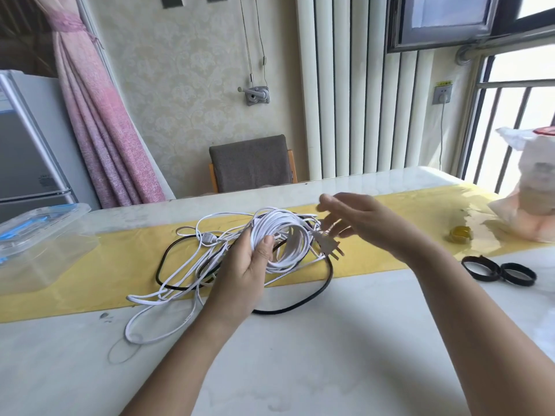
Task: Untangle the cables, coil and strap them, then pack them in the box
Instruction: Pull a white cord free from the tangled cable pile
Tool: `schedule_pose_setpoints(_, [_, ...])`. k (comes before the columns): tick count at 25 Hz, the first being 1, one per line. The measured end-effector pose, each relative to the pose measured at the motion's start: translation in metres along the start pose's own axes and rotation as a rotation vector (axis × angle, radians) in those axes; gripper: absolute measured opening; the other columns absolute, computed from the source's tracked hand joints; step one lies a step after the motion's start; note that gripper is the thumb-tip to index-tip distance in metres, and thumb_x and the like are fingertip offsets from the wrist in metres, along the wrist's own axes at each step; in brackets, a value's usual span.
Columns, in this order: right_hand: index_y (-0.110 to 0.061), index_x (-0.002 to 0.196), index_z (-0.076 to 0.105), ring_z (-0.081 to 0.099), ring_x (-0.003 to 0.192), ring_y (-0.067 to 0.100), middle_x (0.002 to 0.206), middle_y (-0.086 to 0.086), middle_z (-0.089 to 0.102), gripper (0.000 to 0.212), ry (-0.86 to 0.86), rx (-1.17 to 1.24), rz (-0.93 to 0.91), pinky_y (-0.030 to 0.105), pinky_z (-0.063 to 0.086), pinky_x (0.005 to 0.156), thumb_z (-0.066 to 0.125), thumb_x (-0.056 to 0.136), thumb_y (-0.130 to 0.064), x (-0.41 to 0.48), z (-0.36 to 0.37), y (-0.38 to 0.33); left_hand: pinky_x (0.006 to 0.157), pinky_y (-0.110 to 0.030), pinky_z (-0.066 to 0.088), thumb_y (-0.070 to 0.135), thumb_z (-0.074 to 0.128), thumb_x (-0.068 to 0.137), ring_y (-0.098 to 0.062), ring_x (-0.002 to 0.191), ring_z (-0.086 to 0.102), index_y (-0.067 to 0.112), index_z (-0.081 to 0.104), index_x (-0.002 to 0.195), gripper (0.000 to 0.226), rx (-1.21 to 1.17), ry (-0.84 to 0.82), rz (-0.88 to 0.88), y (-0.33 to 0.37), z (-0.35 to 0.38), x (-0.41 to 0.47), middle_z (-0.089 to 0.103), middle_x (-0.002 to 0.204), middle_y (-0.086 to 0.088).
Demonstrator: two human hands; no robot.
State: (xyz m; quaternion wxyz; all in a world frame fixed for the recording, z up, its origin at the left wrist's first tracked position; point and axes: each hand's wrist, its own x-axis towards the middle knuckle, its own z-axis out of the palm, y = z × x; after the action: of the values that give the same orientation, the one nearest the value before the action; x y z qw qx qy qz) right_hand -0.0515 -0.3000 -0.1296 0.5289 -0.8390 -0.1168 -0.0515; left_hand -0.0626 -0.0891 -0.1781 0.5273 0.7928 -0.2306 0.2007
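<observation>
Over runner: left hand grips white coil, plug pointing right; right hand spread.

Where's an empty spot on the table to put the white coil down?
Bare white table lies nearest you, between the black cable and the table's edge. The yellow runner is free between the right hand and the small yellow object. The middle, around the white coil, is crowded with tangled cables.
</observation>
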Motion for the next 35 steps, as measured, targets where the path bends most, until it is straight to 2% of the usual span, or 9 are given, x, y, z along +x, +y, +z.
schedule_pose_setpoints(3, [-0.009, 0.108, 0.058, 0.054, 0.102, 0.029, 0.111, 0.011, 0.059, 0.035, 0.461, -0.646, 0.275, 0.036, 0.039, 0.081, 0.054, 0.094, -0.041, 0.012, -0.022, 0.039, 0.077, -0.041, 0.047, 0.057, 0.037, 0.088, -0.021, 0.079, 0.058, 0.008, 0.056, 0.092, 0.052, 0.106, 0.028, 0.026, -0.011, -0.009, 0.001, 0.063, 0.081, -0.004])
schedule_pose_setpoints(6, [-0.005, 0.125, 0.047, 0.037, 0.123, 0.035, 0.131, 0.015, 0.043, 0.038, 0.400, -0.833, 0.643, 0.041, 0.033, 0.097, 0.053, 0.093, -0.025, 0.015, -0.026, 0.069, 0.079, -0.045, 0.045, 0.062, 0.035, 0.084, -0.027, 0.082, 0.058, 0.005, 0.055, 0.093, 0.061, 0.119, 0.066, -0.001, -0.013, -0.015, 0.003, 0.063, 0.085, -0.014])
schedule_pose_setpoints(10, [-0.011, 0.106, 0.057, 0.036, 0.121, 0.032, 0.127, 0.013, 0.050, 0.017, 0.358, -0.871, 0.685, 0.037, 0.031, 0.096, 0.044, 0.095, -0.016, 0.015, -0.023, 0.086, 0.075, -0.041, 0.044, 0.064, 0.035, 0.081, -0.028, 0.080, 0.055, 0.004, 0.055, 0.090, 0.063, 0.097, 0.072, -0.031, -0.008, -0.017, 0.003, 0.061, 0.084, -0.019])
schedule_pose_setpoints(13, [-0.009, 0.090, 0.061, 0.047, 0.107, 0.030, 0.105, 0.011, 0.064, 0.017, 0.454, -0.791, 0.542, 0.035, 0.029, 0.082, 0.050, 0.096, -0.020, 0.017, -0.023, 0.074, 0.075, -0.045, 0.045, 0.062, 0.038, 0.084, -0.027, 0.076, 0.055, 0.010, 0.056, 0.087, 0.056, 0.120, 0.073, -0.040, -0.009, -0.021, 0.005, 0.061, 0.077, -0.010])
schedule_pose_setpoints(15, [-0.012, 0.088, 0.066, 0.056, 0.083, 0.022, 0.085, 0.006, 0.069, 0.016, 0.518, -0.540, 0.243, 0.030, 0.035, 0.069, 0.053, 0.094, -0.019, 0.014, -0.017, 0.049, 0.071, -0.046, 0.044, 0.062, 0.037, 0.087, -0.028, 0.071, 0.053, 0.011, 0.055, 0.083, 0.054, 0.172, 0.072, -0.013, -0.010, -0.024, 0.007, 0.058, 0.071, -0.009])
schedule_pose_setpoints(19, [-0.034, 0.082, 0.067, 0.056, 0.061, 0.004, 0.066, -0.011, 0.064, 0.023, 0.201, -0.236, -0.363, 0.019, 0.041, 0.058, 0.062, 0.089, -0.013, -0.013, 0.011, -0.023, 0.063, -0.036, 0.043, 0.062, 0.036, 0.090, -0.022, 0.061, 0.047, 0.009, 0.052, 0.080, 0.057, 0.309, 0.066, 0.041, -0.011, -0.029, 0.007, 0.053, 0.062, -0.007])
schedule_pose_setpoints(22, [-0.027, 0.080, 0.076, 0.053, 0.059, 0.002, 0.064, -0.016, 0.061, 0.013, -0.020, -0.199, -0.438, 0.013, 0.038, 0.057, 0.074, 0.081, -0.015, -0.022, 0.032, -0.036, 0.049, -0.021, 0.030, 0.055, 0.039, 0.091, -0.014, 0.053, 0.036, 0.021, 0.036, 0.068, 0.041, 0.387, 0.071, 0.072, -0.007, -0.032, 0.007, 0.034, 0.049, 0.006])
schedule_pose_setpoints(27, [-0.023, 0.082, 0.075, 0.051, 0.062, 0.002, 0.068, -0.013, 0.055, 0.008, -0.011, -0.546, -0.645, 0.014, 0.038, 0.056, 0.068, 0.083, -0.020, -0.012, 0.049, -0.021, 0.047, -0.021, 0.025, 0.053, 0.035, 0.089, -0.010, 0.052, 0.035, 0.024, 0.032, 0.069, 0.036, 0.472, 0.038, 0.098, -0.007, -0.034, 0.006, 0.028, 0.049, 0.008])
schedule_pose_setpoints(35, [-0.013, 0.075, 0.049, 0.042, 0.049, 0.019, 0.064, -0.009, 0.048, 0.015, 0.267, -0.630, -0.764, 0.029, 0.040, 0.041, 0.063, 0.077, -0.016, -0.008, 0.065, -0.011, 0.054, -0.031, 0.034, 0.062, 0.026, 0.093, -0.013, 0.060, 0.041, 0.027, 0.039, 0.077, 0.041, 0.503, -0.019, 0.153, -0.004, -0.029, 0.004, 0.041, 0.060, 0.009])
